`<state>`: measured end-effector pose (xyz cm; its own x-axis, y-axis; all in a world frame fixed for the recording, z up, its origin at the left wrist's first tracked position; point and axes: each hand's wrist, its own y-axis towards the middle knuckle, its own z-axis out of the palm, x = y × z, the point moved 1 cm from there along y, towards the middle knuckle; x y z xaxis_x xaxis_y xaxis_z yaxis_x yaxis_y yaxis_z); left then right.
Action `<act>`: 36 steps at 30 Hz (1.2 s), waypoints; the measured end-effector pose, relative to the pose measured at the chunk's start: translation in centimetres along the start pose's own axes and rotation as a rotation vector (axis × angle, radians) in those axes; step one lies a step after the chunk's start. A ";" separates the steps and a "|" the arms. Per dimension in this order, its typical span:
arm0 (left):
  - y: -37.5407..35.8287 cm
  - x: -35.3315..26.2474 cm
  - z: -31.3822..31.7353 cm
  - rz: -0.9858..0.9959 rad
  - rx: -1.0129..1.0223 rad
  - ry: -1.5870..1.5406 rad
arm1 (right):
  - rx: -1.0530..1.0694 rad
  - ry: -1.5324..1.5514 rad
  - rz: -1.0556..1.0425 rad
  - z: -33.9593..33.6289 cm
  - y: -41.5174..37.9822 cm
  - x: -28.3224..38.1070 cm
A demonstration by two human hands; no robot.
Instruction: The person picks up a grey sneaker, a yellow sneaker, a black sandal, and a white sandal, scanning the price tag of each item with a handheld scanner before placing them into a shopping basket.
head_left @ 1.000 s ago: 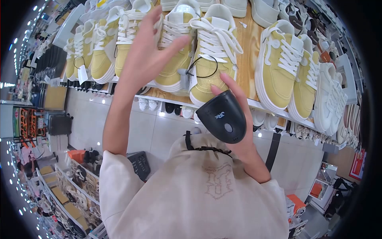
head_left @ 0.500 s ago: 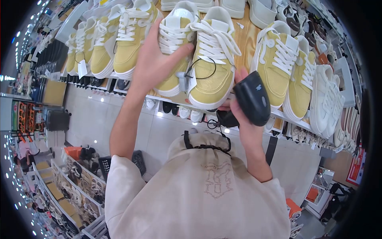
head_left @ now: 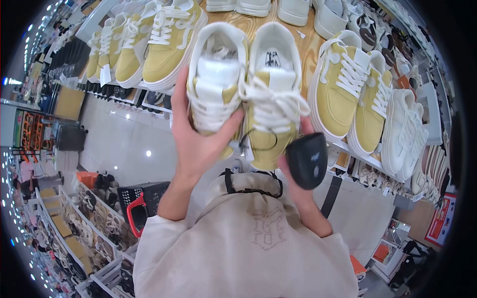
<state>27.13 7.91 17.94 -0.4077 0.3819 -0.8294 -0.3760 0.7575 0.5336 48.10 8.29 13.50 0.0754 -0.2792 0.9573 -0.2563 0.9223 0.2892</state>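
Note:
A pair of yellow sneakers with white laces is tipped toward me, openings facing up, over the shelf's front edge. My left hand (head_left: pixel 198 149) is closed round the left sneaker (head_left: pixel 217 74), thumb across its front and fingers along the outer side. Beside it, the right sneaker (head_left: pixel 278 82) touches its neighbour and carries a black loop with a tag (head_left: pixel 249 152) near the toe. My right hand (head_left: pixel 297 191) grips a black handheld barcode scanner (head_left: pixel 307 161), fingers against the right sneaker's outer side. The scanner hides part of that hand.
More yellow sneakers (head_left: pixel 169 54) stand left on the wooden shelf (head_left: pixel 309 47), and another yellow pair (head_left: pixel 334 97) stands right, beside white sneakers (head_left: pixel 402 131). A black basket with a red handle (head_left: pixel 138 214) is on the floor at left. Shoe racks (head_left: pixel 84 233) stand behind it.
The pair of sneakers has come off the shelf toward me and tilted so that its insides show. Both hands moved down with it; the scanner has turned and dropped lower.

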 end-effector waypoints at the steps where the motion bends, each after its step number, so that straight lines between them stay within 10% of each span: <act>1: -1.0 0.2 -0.1 0.012 -0.036 -0.043 | 0.016 0.000 0.002 -0.3 -0.6 -0.1; 5: -6.2 1.1 -2.5 0.054 -0.058 0.118 | 0.134 -0.298 0.130 -0.9 -3.2 -0.8; 13: -16.6 1.0 -5.7 -0.123 -0.169 -0.001 | 0.117 0.368 0.606 0.6 -8.8 -4.3; 16: -19.6 0.2 -7.1 -0.279 -0.259 0.069 | 0.594 -0.237 0.108 0.6 -9.0 -5.0; 26: -31.5 0.6 -21.3 -0.689 -0.644 -0.133 | 0.852 -0.033 0.130 13.9 -13.4 -4.3; 31: -37.6 2.2 -31.7 -0.767 -0.939 -0.867 | 1.045 -0.101 0.050 24.6 -17.0 -2.2; 36: -43.4 2.3 -39.3 -0.856 -0.979 -0.622 | 1.175 -0.069 0.253 33.4 -21.6 -2.6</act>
<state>9.80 -44.96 -0.63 0.5577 0.3621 -0.7469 -0.8281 0.3047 -0.4706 21.26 -19.80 4.72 -0.1467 -0.1722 0.9741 -0.9804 0.1561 -0.1200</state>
